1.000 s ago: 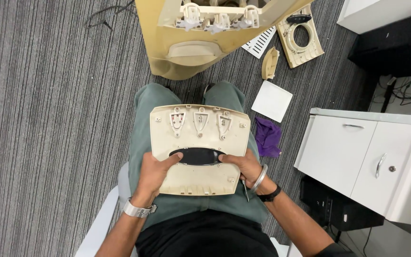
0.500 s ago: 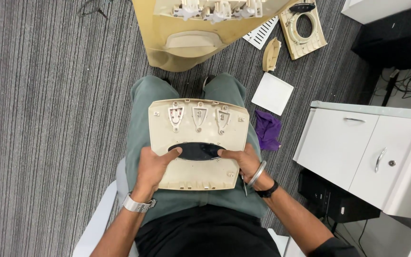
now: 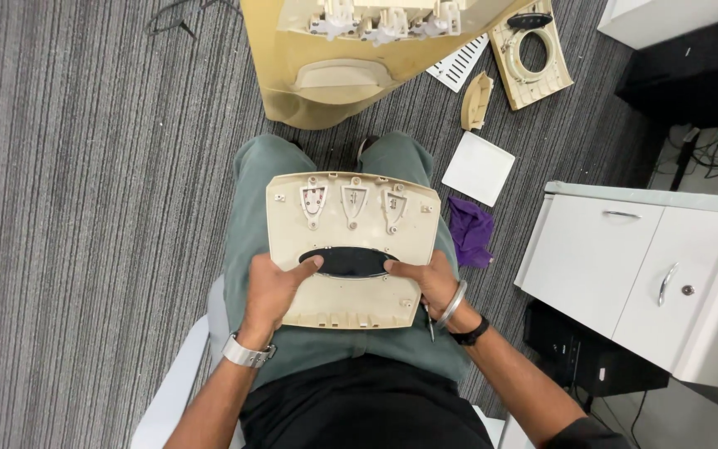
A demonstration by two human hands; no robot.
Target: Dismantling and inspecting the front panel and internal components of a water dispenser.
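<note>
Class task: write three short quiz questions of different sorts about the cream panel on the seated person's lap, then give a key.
1. True or false: both hands grip the cream plastic panel resting on the lap.
2. Which lies on the carpet right of the knees? A) white square tile B) red ball C) blue mug
3. Fill in: the thumbs press a black ____ insert.

Key: 1 true, left hand and right hand hold its near edge. 2 A. 3 oval.

Yellowed housing (image 3: 326, 83) cropped at top
</note>
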